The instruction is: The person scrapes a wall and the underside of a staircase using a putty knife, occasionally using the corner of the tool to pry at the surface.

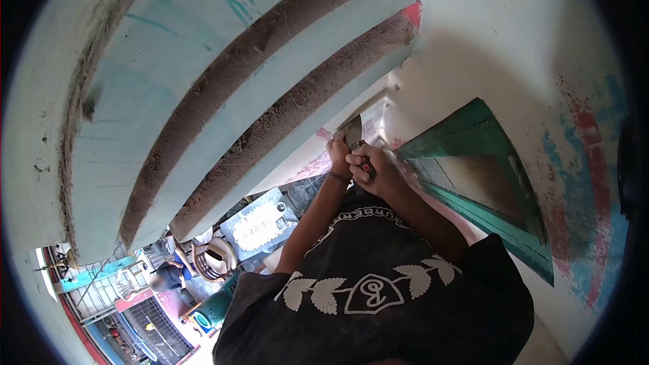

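My right hand [370, 167] is closed around the dark handle of a scraper-like tool [353, 130]; a red spot shows at the handle's end. Its flat grey blade points away from me, toward the corner where the white walls meet. My left hand [338, 154] is beside the right one, fingers curled at the base of the blade, with a dark band on the wrist. Both arms reach out in front of my black printed shirt [372, 277].
Rough brown bands [284, 111] cross the pale blue surface on the left. A green-framed window [487, 182] opens on the right. Far below are a grey table [260, 223], a wooden chair [209, 260], a green bin [215, 307] and a seated person [169, 276].
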